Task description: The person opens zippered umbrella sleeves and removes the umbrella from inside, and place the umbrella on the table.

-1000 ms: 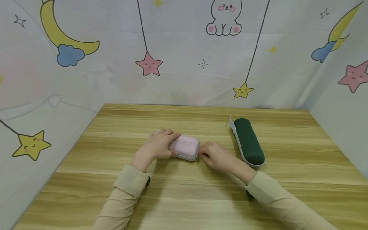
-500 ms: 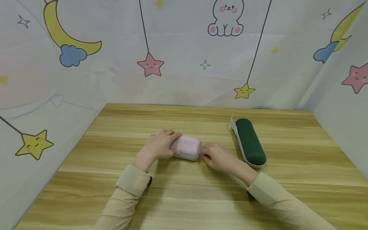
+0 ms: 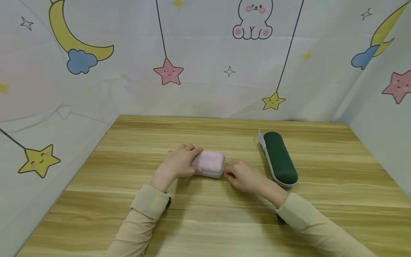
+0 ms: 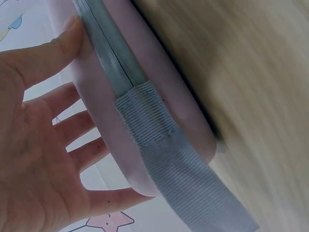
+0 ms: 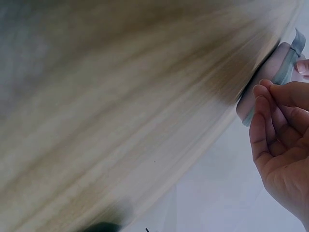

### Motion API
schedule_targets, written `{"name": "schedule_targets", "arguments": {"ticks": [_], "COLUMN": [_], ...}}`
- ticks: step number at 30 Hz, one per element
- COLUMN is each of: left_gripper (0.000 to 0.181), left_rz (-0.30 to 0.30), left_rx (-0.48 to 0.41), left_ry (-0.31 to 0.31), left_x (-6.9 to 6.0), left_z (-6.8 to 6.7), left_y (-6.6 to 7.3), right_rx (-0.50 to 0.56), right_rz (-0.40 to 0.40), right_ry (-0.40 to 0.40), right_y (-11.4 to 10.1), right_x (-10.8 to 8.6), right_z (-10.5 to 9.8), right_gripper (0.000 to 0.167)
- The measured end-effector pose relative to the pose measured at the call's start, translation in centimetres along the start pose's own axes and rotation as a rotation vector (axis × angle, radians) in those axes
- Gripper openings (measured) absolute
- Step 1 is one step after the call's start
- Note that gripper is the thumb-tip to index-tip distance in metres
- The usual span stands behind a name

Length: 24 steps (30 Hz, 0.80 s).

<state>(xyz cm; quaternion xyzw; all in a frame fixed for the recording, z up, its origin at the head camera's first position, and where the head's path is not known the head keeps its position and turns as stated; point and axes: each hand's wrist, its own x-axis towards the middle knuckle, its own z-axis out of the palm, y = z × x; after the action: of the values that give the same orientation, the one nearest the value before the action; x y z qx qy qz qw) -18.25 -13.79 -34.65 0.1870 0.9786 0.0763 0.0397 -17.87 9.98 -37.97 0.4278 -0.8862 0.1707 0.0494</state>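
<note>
A pink hard-shell case [image 3: 210, 162] lies on the table with a grey zipper band [image 4: 110, 48] round its side. My left hand [image 3: 179, 162] grips its left end, the thumb on the near side and the fingers spread over the top. A grey ribbed fabric strap [image 4: 178, 154] hangs from that end in the left wrist view. At the case's right end, my right hand [image 3: 242, 175] has thumb and forefinger pressed together against the zipper band, pinching the zipper pull, which the fingertips [image 5: 263, 88] hide. The case looks zipped where it shows.
A longer dark green case [image 3: 279, 157] with a pale grey edge and a grey strap [image 3: 261, 140] lies to the right of my right hand. The wood-grain table [image 3: 205, 221] meets a white printed cloth [image 3: 205, 92] at the back and sides.
Both hands keep their places on the pink case. The head view has shifted very slightly; the green case stays where it was.
</note>
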Motion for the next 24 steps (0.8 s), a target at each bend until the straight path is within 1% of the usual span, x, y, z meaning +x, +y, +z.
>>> {"name": "schedule_targets", "arguments": {"ticks": [10, 24], "left_gripper": [0.069, 0.069], "left_rz": [0.001, -0.008], "left_rx": [0.011, 0.005], "left_ry": [0.011, 0.011], "left_x": [-0.01, 0.01], "left_z": [0.02, 0.00], "left_y": [0.04, 0.11], "right_rx": [0.006, -0.016], "right_rz": [0.013, 0.002], "right_ry": [-0.024, -0.010], "right_y": [-0.12, -0.51], "right_x": [0.04, -0.12], "right_z": [-0.10, 0.04], "right_gripper": [0.013, 0.009]}}
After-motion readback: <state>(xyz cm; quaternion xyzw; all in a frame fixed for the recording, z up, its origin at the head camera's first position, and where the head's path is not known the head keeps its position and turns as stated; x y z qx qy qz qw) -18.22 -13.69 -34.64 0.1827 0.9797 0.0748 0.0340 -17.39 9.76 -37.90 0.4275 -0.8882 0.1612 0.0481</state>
